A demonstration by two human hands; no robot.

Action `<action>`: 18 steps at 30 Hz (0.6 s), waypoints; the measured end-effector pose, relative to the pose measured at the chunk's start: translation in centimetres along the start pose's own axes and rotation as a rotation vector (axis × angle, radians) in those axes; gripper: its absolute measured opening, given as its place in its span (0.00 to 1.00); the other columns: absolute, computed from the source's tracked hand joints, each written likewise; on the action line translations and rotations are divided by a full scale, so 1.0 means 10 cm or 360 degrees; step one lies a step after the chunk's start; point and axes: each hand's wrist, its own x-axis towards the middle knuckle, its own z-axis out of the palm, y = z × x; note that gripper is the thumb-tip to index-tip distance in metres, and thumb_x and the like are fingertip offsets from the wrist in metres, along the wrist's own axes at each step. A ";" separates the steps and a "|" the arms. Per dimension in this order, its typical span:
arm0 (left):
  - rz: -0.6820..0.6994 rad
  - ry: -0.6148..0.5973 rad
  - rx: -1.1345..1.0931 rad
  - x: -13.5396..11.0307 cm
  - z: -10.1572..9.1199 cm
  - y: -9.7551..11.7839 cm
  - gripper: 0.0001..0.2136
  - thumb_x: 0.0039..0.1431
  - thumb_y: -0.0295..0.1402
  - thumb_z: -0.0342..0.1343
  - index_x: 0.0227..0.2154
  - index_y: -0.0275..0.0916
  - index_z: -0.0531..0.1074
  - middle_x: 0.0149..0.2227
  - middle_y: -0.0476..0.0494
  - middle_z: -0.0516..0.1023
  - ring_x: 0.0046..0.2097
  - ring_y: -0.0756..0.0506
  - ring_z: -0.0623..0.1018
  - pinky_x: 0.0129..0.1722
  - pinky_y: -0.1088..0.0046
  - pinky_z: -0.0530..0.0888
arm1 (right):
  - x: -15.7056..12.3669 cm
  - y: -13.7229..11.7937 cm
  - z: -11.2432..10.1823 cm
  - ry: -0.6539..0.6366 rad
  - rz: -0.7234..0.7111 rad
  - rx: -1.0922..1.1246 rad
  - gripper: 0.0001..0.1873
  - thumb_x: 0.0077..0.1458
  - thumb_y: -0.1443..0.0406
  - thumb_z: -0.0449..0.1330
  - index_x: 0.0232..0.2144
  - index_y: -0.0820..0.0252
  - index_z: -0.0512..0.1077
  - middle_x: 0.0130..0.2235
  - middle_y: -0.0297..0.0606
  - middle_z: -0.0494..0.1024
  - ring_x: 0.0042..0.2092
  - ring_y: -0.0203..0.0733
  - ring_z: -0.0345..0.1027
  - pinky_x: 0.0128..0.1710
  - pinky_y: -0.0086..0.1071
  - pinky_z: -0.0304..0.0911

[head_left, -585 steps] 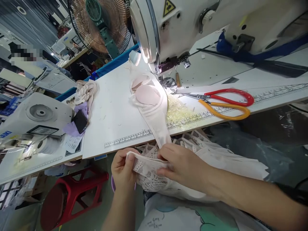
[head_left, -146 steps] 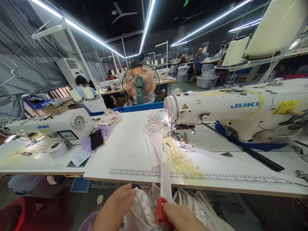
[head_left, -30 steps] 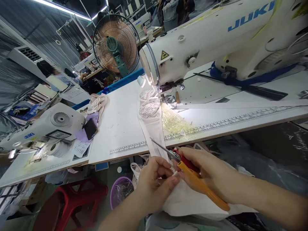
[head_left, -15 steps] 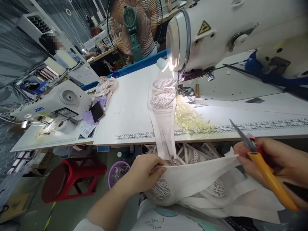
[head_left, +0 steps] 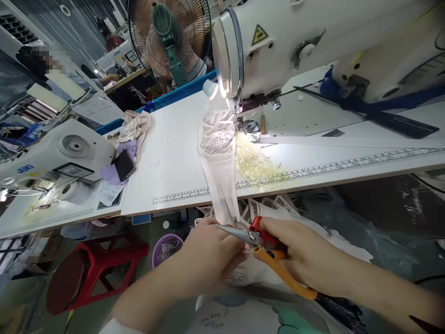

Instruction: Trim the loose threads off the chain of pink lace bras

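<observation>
My right hand is closed around scissors with one red and one orange handle. Their blades point left, over the back of my left hand. That hand is curled on a pale bra in my lap, its gripping fingertips mostly hidden. Another light bra piece with lace cups lies under the sewing machine's needle area, its strip hanging over the table edge toward my hands. More pale lace pieces are bunched below the edge.
The sewing machine overhangs the white table, which has a printed ruler and yellowish thread scraps. To the left are a second machine, a phone, a red stool and a purple bin. A fan stands behind; co-workers sit beyond.
My right hand has moved left with the scissors, from the far end of the bra to my left hand. The bra's stretched edge has slackened. The view has shifted right.
</observation>
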 end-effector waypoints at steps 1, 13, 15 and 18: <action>0.0023 -0.0020 0.0043 -0.04 -0.01 -0.04 0.07 0.61 0.28 0.46 0.36 0.37 0.70 0.32 0.42 0.76 0.35 0.43 0.74 0.42 0.64 0.64 | -0.01 0.01 -0.02 -0.0028 -0.0004 0.0049 0.12 0.39 0.75 0.53 0.24 0.55 0.57 0.26 0.31 0.67 0.26 0.35 0.56 0.24 0.26 0.58; -0.0004 0.0387 -0.0323 -0.50 -0.13 -0.50 0.07 0.60 0.25 0.49 0.39 0.40 0.70 0.32 0.45 0.76 0.37 0.47 0.74 0.39 0.72 0.70 | -0.11 0.23 -0.09 -0.0049 -0.0069 0.0137 0.14 0.37 0.76 0.52 0.22 0.55 0.51 0.27 0.30 0.61 0.27 0.35 0.50 0.26 0.27 0.57; -0.0024 0.0437 -0.0470 -0.49 -0.09 -0.52 0.05 0.59 0.25 0.51 0.35 0.39 0.70 0.29 0.46 0.75 0.34 0.48 0.74 0.41 0.70 0.71 | -0.13 0.26 -0.08 -0.0028 -0.0029 0.0123 0.13 0.39 0.74 0.54 0.22 0.55 0.52 0.26 0.30 0.59 0.27 0.35 0.48 0.26 0.27 0.57; -0.0110 0.0461 -0.0684 -0.44 -0.04 -0.50 0.05 0.59 0.26 0.51 0.33 0.38 0.71 0.31 0.44 0.76 0.35 0.47 0.75 0.43 0.69 0.70 | -0.17 0.32 -0.03 0.0049 0.0068 0.0090 0.11 0.44 0.68 0.57 0.22 0.56 0.55 0.25 0.31 0.61 0.27 0.36 0.52 0.25 0.26 0.59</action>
